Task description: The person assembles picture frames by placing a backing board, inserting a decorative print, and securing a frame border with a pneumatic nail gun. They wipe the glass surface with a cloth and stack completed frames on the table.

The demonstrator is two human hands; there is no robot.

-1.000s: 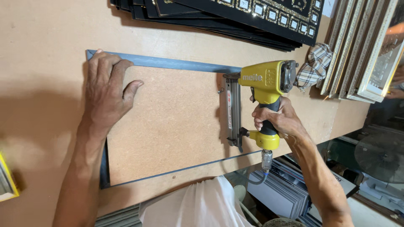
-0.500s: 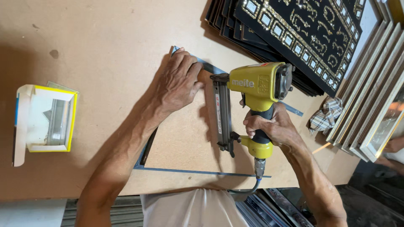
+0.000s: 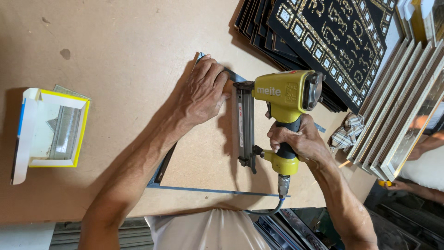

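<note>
A picture frame lies face down on the workbench, its brown backing board edged by a thin grey-blue rim. My left hand presses flat on the frame's far corner, fingers spread. My right hand grips the black handle of a yellow pneumatic nail gun. The gun stands on the backing board with its grey magazine running toward me, just right of my left hand. An air hose hangs from the handle's base.
An open yellow-and-white box of staple strips sits at the left on the brown workbench. Black plaques with glittery gold patterns are stacked at the back. Pale moulded frames lean at the right beside a checked cloth.
The view has swung left, bringing the staple box in. My left hand has stayed on the frame's corner while the nail gun has moved from the frame's right side up close to that hand.
</note>
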